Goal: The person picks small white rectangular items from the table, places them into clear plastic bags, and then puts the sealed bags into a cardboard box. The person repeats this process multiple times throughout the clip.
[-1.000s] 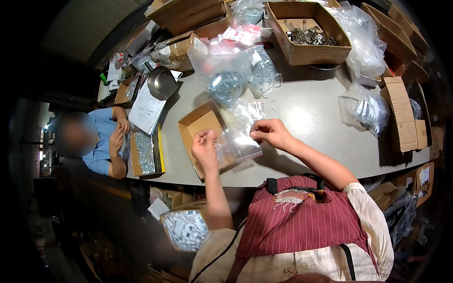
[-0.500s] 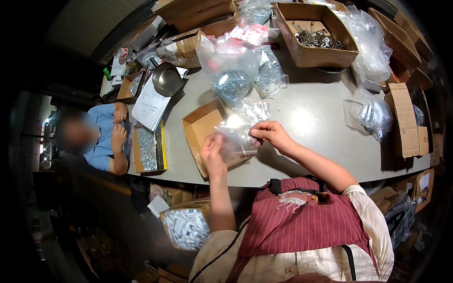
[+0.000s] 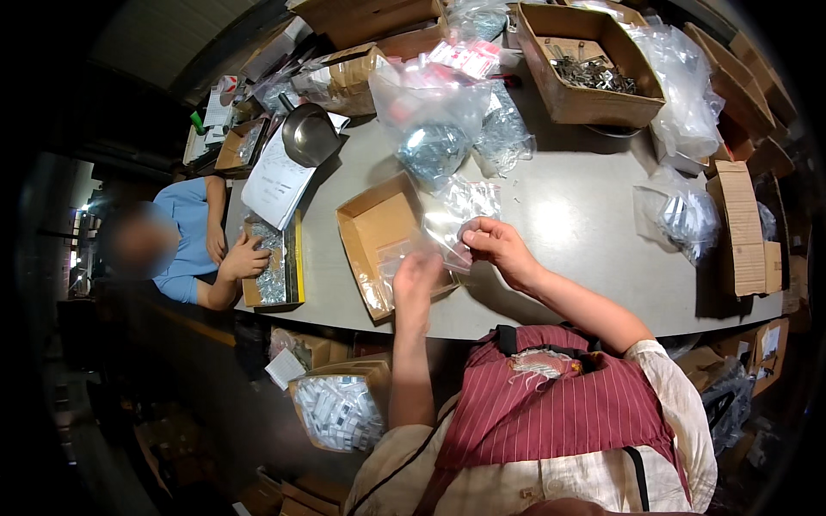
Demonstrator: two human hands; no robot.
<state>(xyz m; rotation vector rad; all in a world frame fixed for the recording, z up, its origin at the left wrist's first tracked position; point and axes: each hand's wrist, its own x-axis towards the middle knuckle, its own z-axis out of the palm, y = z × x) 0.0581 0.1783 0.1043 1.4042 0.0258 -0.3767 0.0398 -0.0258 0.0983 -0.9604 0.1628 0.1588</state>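
Note:
My right hand [image 3: 506,249] pinches a small clear plastic zip bag [image 3: 454,249] between thumb and fingers above the table. Close by the bag's left side is my left hand [image 3: 417,282], smeared by motion, so its grip does not show. Just beyond it is an open shallow cardboard box [image 3: 368,213], with another clear bag [image 3: 391,261] lying in its near end. More flat clear bags [image 3: 475,198] lie on the table beyond my hands, against a plastic bag of small metal parts [image 3: 430,153].
At left, a co-worker's hand [image 3: 248,258] reaches into a tray of small metal pieces [image 3: 274,273]. A metal scoop [image 3: 311,136] rests on papers [image 3: 277,185]. Far right stand a box of metal parts [image 3: 594,103] and a bag of parts [image 3: 684,215]. Below the table edge sits a carton of white packets [image 3: 338,411].
My left hand has moved right, nearer my right hand. A clear bag now shows in the cardboard box. The co-worker's hand has gone down into the tray.

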